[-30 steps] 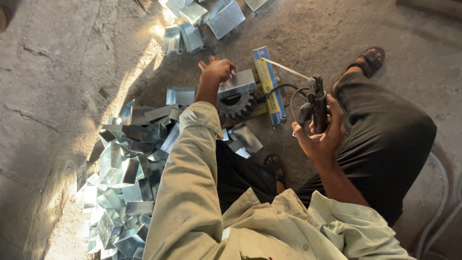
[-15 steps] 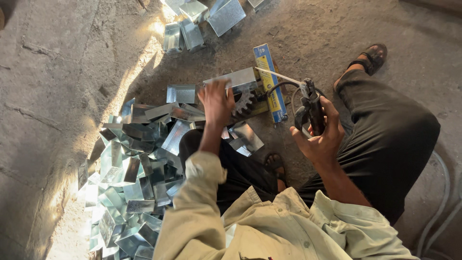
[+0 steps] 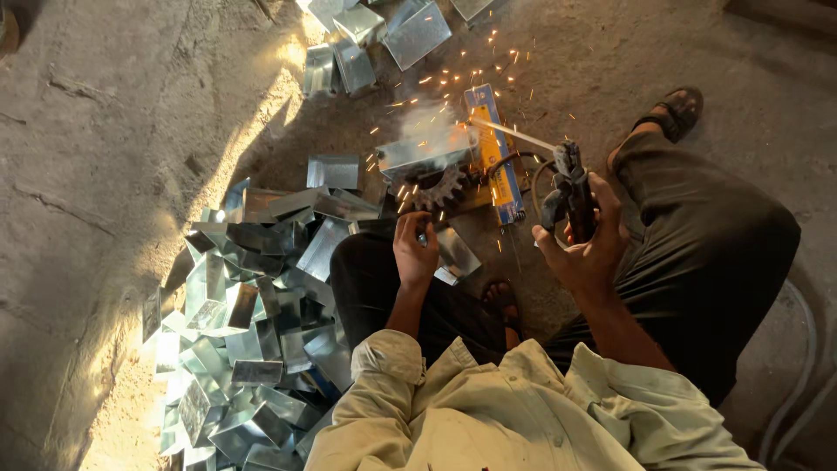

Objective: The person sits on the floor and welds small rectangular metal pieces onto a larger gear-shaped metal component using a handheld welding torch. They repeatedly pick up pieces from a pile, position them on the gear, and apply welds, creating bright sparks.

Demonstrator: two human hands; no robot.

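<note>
My right hand (image 3: 586, 249) grips a dark welding electrode holder (image 3: 568, 194). Its thin rod (image 3: 516, 133) reaches left to a folded sheet-metal piece (image 3: 425, 150), where sparks and smoke fly. That piece lies on a blue and yellow jig (image 3: 493, 155) beside a toothed gear (image 3: 438, 188). My left hand (image 3: 413, 250) rests near my knee, fingers curled around a small object I cannot make out, just below the gear. I sit on the concrete floor in dark trousers and a pale shirt.
A large heap of shiny folded metal pieces (image 3: 244, 323) lies at my left. Several more metal pieces (image 3: 375, 35) sit at the top. My sandalled foot (image 3: 676, 109) is at the upper right, and a cable (image 3: 798, 384) runs along the right edge.
My left hand has pulled back from the metal piece on the jig toward my knee. The rod has touched the piece, and sparks now fly.
</note>
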